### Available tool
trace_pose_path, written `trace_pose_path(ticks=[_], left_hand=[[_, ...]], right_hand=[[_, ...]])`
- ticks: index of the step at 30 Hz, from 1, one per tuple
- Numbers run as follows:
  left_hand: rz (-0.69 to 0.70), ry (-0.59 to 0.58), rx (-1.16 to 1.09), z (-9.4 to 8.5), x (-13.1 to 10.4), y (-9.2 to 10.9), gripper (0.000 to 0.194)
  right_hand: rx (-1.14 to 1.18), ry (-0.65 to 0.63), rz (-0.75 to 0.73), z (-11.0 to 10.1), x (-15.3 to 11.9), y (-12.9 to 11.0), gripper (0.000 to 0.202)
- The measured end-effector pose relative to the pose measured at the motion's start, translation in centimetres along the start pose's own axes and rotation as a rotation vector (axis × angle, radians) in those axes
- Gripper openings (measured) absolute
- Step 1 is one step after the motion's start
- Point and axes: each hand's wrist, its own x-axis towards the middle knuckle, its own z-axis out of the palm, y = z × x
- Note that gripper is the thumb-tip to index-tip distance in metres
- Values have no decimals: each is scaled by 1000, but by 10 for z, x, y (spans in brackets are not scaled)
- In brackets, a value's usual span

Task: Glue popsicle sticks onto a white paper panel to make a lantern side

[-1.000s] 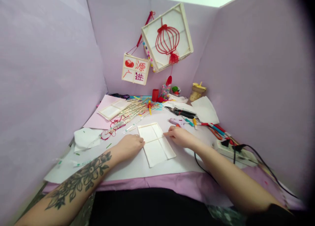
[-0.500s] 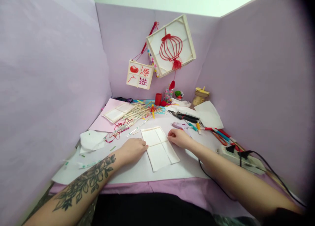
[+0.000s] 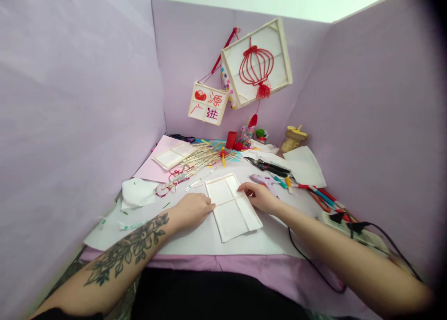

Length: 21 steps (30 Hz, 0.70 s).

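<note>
A small white paper panel with thin wooden sticks crossing it (image 3: 232, 213) lies slightly tilted on the white table sheet. My left hand (image 3: 193, 210) is closed at its left edge, thumb and fingertips on the end of the cross stick. Over the right edge, my right hand (image 3: 260, 197) is curled, its fingers pinching the edge near the other end of that stick. The fingertips partly hide both edges. Just beyond the right hand lies a lilac glue gun (image 3: 262, 180).
Pliers (image 3: 267, 165) and markers (image 3: 323, 195) lie to the right, near a power strip (image 3: 370, 236) and black cord. At the back are loose sticks (image 3: 199, 158) and another paper frame (image 3: 173, 156). A lantern panel (image 3: 256, 64) hangs above; purple walls surround the table.
The whole view has shifted, so things appear farther right. My right fingers now reach a little farther over the panel's right edge. The left hand stays at the left edge.
</note>
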Motion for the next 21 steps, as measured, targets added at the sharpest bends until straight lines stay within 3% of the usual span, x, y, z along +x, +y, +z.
trace_pose_path(ticks=[7, 13, 16, 21], left_hand=[[10, 22, -37, 5, -4, -8, 31], [46, 101, -117, 4, -5, -18, 31], [5, 261, -229, 1, -5, -24, 30], [-211, 671, -442, -9, -4, -23, 23]], right_hand=[[-535, 34, -351, -5, -9, 9, 32], [-586, 101, -363, -18, -7, -5, 36], [-494, 186, -348, -30, -1, -22, 32], [-276, 266, -384, -49, 8, -60, 22]])
